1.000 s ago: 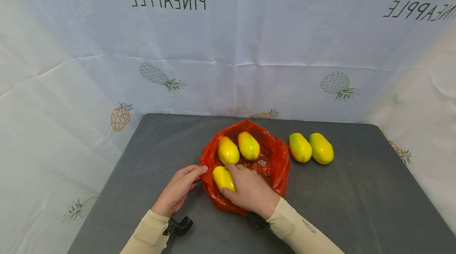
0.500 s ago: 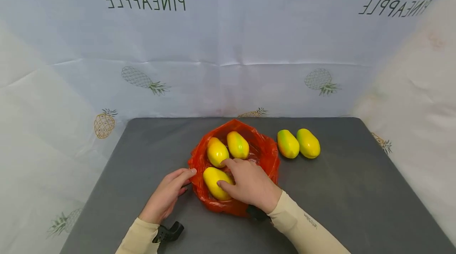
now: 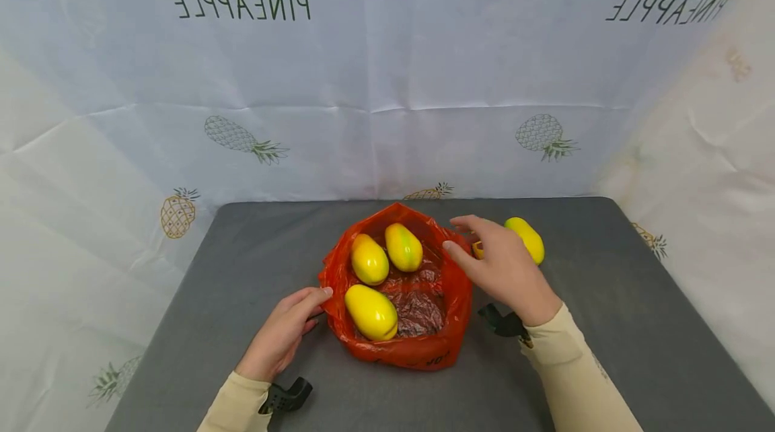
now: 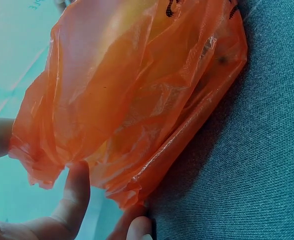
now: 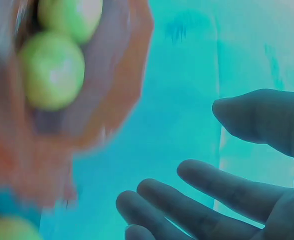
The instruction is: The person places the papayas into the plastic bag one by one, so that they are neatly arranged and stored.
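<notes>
Yellow, oval, glossy fruit [image 3: 478, 250] lies beside the red plastic bag [image 3: 412, 354], mostly behind our nearer right hand [image 3: 507, 267], spread and holding nothing; its long axis is hidden. Our left hand [image 3: 284, 332] pinches the bag's rim.

Curtained booth, hanging sheets [image 3: 399, 62] (pineapple-printed), grey table [image 3: 266, 250]

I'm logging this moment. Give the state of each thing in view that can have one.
Red bag: mouth open, standing on the table
Left hand: holds the bag's rim
Right hand: empty, fingers apart
Near fruit: lying in the bag
Back left fruit: in the bag
Back right fruit: in the bag
Rightmost fruit: on the table, partly covered
Fruit beside it: mostly hidden behind the right hand
Backdrop: hanging, creased
</notes>
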Motion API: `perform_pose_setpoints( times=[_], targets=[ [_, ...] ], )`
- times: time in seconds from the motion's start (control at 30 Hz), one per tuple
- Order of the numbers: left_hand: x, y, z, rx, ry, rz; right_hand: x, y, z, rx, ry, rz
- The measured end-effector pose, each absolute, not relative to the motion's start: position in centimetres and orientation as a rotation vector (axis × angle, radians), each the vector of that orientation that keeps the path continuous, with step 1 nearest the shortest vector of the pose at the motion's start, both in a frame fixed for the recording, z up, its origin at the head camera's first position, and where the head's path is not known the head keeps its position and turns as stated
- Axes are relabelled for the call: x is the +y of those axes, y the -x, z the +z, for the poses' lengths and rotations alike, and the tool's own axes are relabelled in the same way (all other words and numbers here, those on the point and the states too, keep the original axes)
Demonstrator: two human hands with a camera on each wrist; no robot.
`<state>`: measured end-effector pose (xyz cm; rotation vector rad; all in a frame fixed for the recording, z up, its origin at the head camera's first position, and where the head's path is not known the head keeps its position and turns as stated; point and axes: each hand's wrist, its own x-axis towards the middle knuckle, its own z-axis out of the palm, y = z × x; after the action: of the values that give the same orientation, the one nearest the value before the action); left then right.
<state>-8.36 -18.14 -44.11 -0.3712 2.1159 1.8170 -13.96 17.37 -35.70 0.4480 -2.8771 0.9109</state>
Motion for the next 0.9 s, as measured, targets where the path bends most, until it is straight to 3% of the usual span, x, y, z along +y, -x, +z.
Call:
perform_pose_setpoints(
  times=[0.4,0.9],
  targets=[
    [-18.0,8.2,-44.2,2.123,0.350,1.830,25.1,15.8,-37.2,-2.881,-0.114,0.928],
    [-18.1,8.2,-44.1,2.110,0.379,1.822,29.4,18.2,-41.3,-3.005,0.065,0.941]
  ],
)
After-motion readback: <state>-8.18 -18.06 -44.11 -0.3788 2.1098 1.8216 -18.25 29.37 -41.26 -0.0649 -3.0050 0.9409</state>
